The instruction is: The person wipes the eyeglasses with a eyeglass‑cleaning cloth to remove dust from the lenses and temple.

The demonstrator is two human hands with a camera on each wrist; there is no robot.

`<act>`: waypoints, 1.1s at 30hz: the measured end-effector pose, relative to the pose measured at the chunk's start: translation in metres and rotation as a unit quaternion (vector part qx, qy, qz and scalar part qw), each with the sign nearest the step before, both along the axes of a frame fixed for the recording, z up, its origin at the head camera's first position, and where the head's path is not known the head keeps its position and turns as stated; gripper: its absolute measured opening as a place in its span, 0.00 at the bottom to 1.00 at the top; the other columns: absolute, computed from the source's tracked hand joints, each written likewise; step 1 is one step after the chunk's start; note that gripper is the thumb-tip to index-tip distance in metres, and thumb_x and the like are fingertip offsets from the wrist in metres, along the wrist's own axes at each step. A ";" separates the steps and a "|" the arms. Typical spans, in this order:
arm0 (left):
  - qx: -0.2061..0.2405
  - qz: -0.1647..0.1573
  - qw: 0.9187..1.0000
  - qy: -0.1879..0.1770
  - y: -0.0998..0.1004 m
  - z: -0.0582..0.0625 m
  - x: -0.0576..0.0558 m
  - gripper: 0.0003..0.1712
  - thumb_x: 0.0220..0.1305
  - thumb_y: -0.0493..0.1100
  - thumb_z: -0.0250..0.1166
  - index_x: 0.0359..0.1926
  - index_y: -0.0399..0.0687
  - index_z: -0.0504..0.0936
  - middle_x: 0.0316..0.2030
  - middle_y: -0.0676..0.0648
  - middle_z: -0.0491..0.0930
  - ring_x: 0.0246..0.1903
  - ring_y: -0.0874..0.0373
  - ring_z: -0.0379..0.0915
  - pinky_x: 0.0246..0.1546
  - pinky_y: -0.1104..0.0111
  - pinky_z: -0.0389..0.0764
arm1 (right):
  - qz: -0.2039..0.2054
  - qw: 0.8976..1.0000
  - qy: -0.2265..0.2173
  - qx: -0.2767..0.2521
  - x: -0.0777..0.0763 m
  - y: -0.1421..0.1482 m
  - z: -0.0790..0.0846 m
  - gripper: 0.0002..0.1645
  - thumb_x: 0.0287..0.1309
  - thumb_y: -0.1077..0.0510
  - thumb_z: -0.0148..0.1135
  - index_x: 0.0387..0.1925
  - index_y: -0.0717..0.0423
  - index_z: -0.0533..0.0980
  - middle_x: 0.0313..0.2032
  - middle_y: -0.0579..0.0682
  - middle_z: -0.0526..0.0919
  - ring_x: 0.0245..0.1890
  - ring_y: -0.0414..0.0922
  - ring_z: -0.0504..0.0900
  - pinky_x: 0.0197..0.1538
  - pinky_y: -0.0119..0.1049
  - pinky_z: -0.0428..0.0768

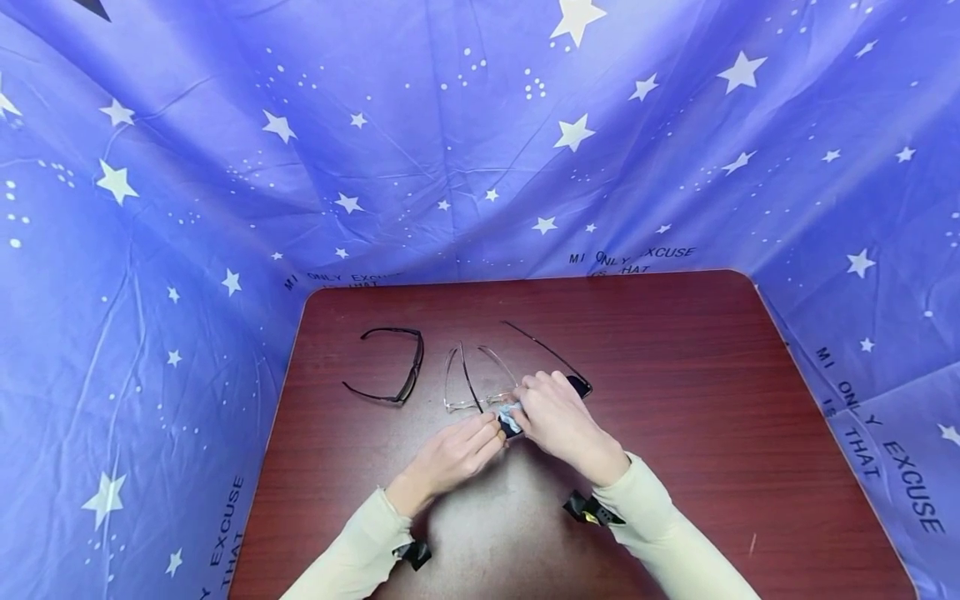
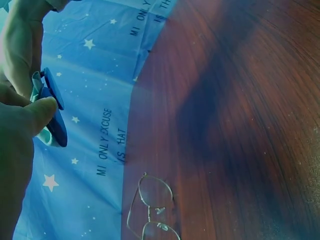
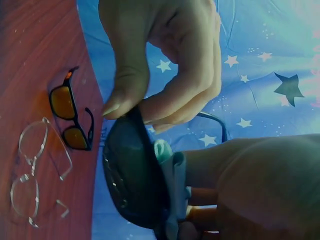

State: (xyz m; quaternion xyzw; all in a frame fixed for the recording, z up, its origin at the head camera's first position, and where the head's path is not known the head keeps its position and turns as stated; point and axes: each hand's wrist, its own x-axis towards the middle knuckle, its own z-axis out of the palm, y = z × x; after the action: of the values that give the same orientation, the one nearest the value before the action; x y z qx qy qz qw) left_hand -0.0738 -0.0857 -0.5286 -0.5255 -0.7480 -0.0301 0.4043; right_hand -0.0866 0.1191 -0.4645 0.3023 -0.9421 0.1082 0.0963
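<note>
Both hands hold a pair of dark sunglasses [image 1: 579, 385] above the table, temples pointing away. My left hand [image 1: 457, 450] pinches the outer end of the left lens; in the left wrist view its thumb [image 2: 44, 111] lies on the dark lens. A folded light blue cloth [image 1: 511, 416] is gripped by my right hand [image 1: 562, 417] against that same lens. In the right wrist view the cloth [image 3: 177, 185] is at the back of the lens [image 3: 132, 175], with the right fingers partly hidden behind it. The right hand covers the middle of the sunglasses in the head view.
Thin clear-framed eyeglasses [image 1: 450, 407] lie on the reddish-brown table [image 1: 712, 433] just beyond the hands. Farther left are black-framed glasses [image 1: 416, 367], whose lenses look amber in the right wrist view. A blue star-patterned curtain [image 1: 450, 125] surrounds the table.
</note>
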 end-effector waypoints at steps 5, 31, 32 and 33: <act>-0.009 0.013 1.000 -0.012 0.003 0.000 0.001 0.16 0.79 0.37 0.49 0.40 0.43 0.84 0.41 0.48 0.85 0.46 0.55 0.82 0.56 0.68 0.82 | -0.010 0.999 0.039 0.013 0.001 0.004 0.002 0.09 0.52 0.59 0.73 0.24 0.55 0.79 0.23 0.49 0.76 0.27 0.51 0.75 0.32 0.43 0.70; 0.011 -0.002 1.000 -0.002 -0.007 0.003 -0.001 0.17 0.77 0.34 0.49 0.38 0.40 0.85 0.39 0.45 0.85 0.45 0.52 0.83 0.55 0.66 0.84 | -0.166 0.986 -0.012 -0.023 -0.009 0.030 0.000 0.06 0.61 0.57 0.69 0.29 0.52 0.82 0.17 0.51 0.80 0.17 0.56 0.80 0.16 0.47 0.70; 0.011 -0.002 1.000 -0.002 -0.007 0.003 -0.001 0.17 0.77 0.34 0.49 0.38 0.40 0.85 0.39 0.45 0.85 0.45 0.52 0.83 0.55 0.66 0.84 | -0.171 0.985 -0.008 -0.015 -0.010 0.031 -0.001 0.08 0.61 0.58 0.69 0.27 0.53 0.81 0.16 0.52 0.79 0.16 0.57 0.80 0.15 0.48 0.69; 0.011 -0.001 1.000 -0.002 -0.008 0.003 -0.001 0.17 0.77 0.34 0.48 0.37 0.39 0.85 0.39 0.45 0.85 0.45 0.52 0.83 0.55 0.66 0.84 | -0.174 0.985 -0.006 -0.009 -0.011 0.031 -0.002 0.09 0.60 0.58 0.70 0.26 0.54 0.80 0.15 0.53 0.78 0.16 0.58 0.79 0.15 0.48 0.69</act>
State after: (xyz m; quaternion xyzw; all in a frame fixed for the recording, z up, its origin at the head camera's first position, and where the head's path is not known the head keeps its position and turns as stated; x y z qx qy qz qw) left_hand -0.0747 -0.0936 -0.5261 -0.5218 -0.7477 -0.0400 0.4087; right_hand -0.0974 0.1502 -0.4666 0.1326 -0.9798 0.1003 0.1110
